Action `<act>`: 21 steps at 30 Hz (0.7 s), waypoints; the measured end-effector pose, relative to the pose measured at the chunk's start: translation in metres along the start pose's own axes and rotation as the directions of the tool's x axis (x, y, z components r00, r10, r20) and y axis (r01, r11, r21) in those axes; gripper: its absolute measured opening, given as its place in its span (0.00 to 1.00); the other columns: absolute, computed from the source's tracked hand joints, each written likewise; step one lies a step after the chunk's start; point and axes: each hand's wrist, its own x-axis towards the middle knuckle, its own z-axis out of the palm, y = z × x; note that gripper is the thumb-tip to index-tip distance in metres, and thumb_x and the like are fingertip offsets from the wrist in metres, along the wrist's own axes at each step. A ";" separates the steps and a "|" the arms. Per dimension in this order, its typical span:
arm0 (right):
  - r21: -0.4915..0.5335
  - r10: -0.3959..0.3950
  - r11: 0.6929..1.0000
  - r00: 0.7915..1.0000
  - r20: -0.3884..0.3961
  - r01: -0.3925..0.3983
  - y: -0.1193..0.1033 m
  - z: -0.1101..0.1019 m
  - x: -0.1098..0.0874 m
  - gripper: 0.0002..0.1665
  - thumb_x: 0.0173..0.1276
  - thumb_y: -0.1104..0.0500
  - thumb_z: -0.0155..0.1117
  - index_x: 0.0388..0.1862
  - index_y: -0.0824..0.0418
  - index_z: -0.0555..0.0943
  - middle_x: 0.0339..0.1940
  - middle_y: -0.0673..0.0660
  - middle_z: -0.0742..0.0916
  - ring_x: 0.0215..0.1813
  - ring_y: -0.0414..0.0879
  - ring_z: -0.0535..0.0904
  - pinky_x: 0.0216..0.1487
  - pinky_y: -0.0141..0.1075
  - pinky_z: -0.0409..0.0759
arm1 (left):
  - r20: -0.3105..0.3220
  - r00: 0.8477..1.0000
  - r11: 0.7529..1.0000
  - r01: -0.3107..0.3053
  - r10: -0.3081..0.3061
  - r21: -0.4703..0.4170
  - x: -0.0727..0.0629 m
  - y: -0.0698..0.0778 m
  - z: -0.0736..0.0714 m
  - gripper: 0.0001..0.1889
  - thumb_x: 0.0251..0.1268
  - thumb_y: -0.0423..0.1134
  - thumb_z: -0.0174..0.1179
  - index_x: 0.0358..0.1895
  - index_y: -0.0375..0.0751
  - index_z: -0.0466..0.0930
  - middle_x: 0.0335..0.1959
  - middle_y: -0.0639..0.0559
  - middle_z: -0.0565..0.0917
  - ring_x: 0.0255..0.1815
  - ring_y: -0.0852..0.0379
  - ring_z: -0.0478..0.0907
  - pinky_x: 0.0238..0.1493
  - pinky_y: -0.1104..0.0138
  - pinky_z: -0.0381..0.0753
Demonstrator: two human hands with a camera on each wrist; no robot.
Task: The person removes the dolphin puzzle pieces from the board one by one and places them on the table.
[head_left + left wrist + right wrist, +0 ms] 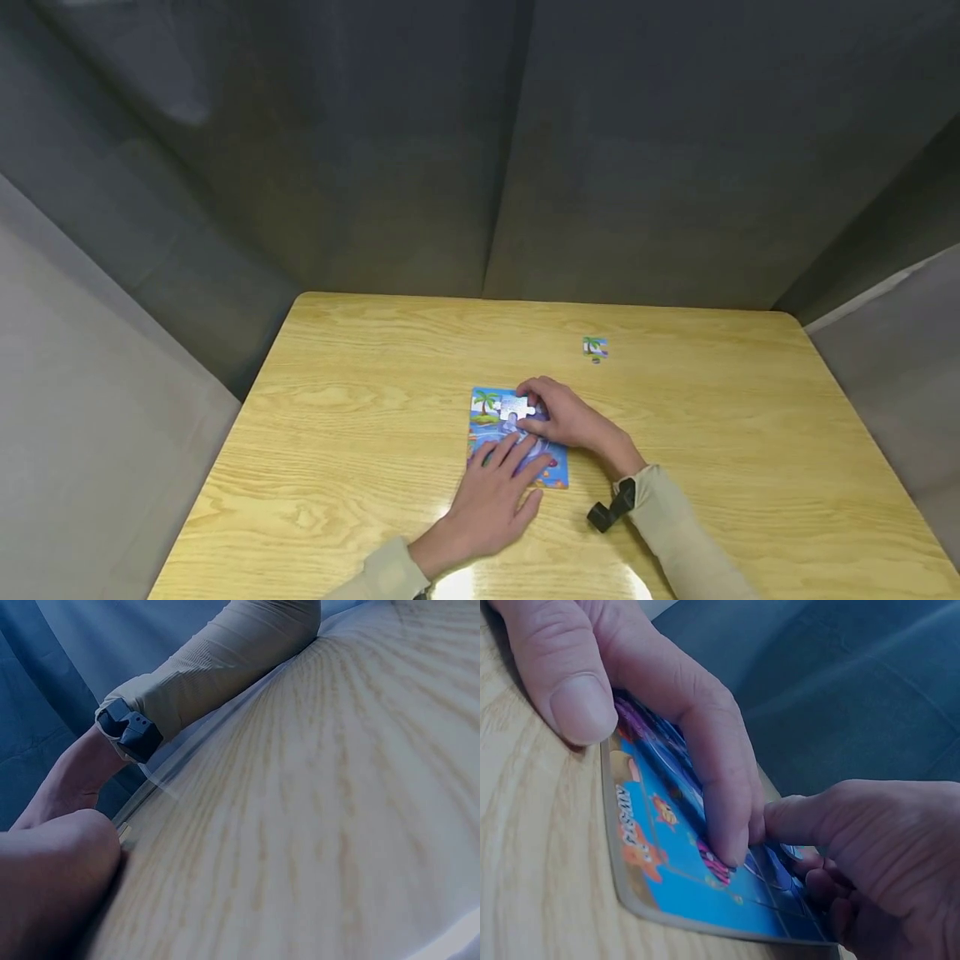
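Observation:
A colourful jigsaw puzzle (557, 477) with a palm tree and sea scene lies flat on the table. My left hand (491, 504) rests on its lower part, fingers spread and nearly straight. At the puzzle's upper part, my right hand (566, 417) pinches a pale, shiny puzzle piece (513, 407) between thumb and index finger. In the right wrist view, the left index finger (724, 802) touches the puzzle beside the right hand (885, 855). The right fingertips are partly hidden there. The left wrist view catches only part of the left hand (56, 877).
A loose puzzle piece (595, 347) with a palm tree lies on the wooden table (360, 400), behind and to the right of the puzzle. Dark grey curtains (405, 167) stand behind the table. A black wrist device (613, 507) hangs from the right sleeve.

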 end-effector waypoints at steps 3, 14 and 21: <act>0.028 0.039 0.999 0.999 -0.008 -0.038 0.000 0.001 -0.001 0.24 0.69 0.53 0.76 0.59 0.62 0.80 0.40 0.51 0.82 0.39 0.43 0.76 0.42 0.36 0.77 | 0.002 1.000 1.000 -0.002 0.002 -0.009 0.000 0.000 0.000 0.29 0.86 0.58 0.30 0.83 0.62 0.57 0.86 0.55 0.53 0.85 0.48 0.49 0.79 0.46 0.55; 0.032 0.056 0.998 0.995 -0.084 -0.054 0.001 0.004 0.002 0.25 0.59 0.52 0.81 0.50 0.63 0.85 0.35 0.49 0.83 0.34 0.42 0.76 0.36 0.33 0.76 | 0.018 1.000 1.000 0.006 -0.005 -0.003 -0.001 0.000 -0.001 0.29 0.86 0.59 0.29 0.84 0.64 0.56 0.86 0.54 0.54 0.86 0.48 0.49 0.79 0.46 0.54; -0.021 -0.034 0.999 0.988 -0.151 0.032 0.006 0.006 0.002 0.22 0.54 0.55 0.79 0.47 0.62 0.86 0.33 0.50 0.80 0.32 0.40 0.72 0.33 0.32 0.74 | 0.019 1.000 1.000 0.008 -0.009 0.006 -0.001 0.001 -0.002 0.29 0.86 0.59 0.28 0.84 0.63 0.56 0.85 0.55 0.56 0.86 0.49 0.49 0.79 0.47 0.54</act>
